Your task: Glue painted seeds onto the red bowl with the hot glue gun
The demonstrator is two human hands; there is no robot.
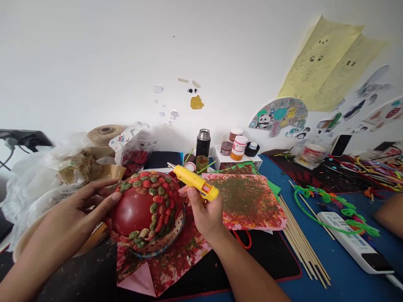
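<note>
My right hand (pixel 206 214) is wrapped round a yellow hot glue gun (pixel 193 180), its metal nozzle pointing up and left over the far side of a dark red dome (pixel 134 209). Rows of red, green and brown seed-like pieces (pixel 160 205) cover part of the dome, while its left front surface is bare and shiny. The dome rests in a shallow woven basket (pixel 171 241). My left hand (pixel 85 214) has its fingers spread, with thumb and fingertips at the dome's left edge. Paint-stained pink paper (pixel 170 277) lies beneath the basket.
Wooden sticks (pixel 304 239) lie to the right beside a white power strip (pixel 346 239) and green pipe cleaners (pixel 327 218). A black thermos (pixel 203 144) and paint jars (pixel 239 147) stand along the wall. Plastic bags (pixel 47 167) crowd the left. Another person's arm (pixel 390 214) shows at the right edge.
</note>
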